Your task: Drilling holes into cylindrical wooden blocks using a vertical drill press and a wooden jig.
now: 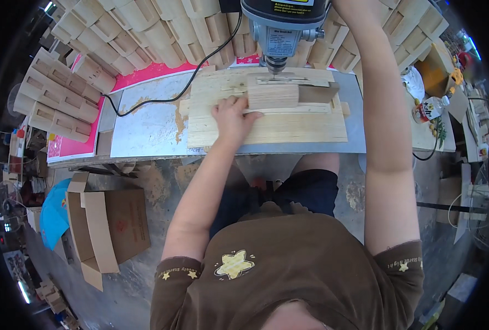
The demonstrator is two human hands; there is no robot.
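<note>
A bench drill press [282, 33] stands at the middle of the bench, its chuck [276, 65] pointing down over a pale wooden block [273, 95]. The block lies on a wooden board [288, 127] between thin wooden strips. My left hand [234, 116] is closed on the block's left end, fingers curled at the back and thumb along the near side. My right arm reaches up past the drill press, and only part of my right hand [355, 6] shows at the top edge. Its fingers are out of sight. Whether the drill bit touches the wood cannot be made out.
Slotted wooden pieces [140, 33] stack along the back, with more at the left [52, 102]. A black cable [192, 77] crosses the bench. A bottle [431, 109] stands at the right. An open cardboard box [126, 223] and a blue umbrella [53, 214] are on the floor at left.
</note>
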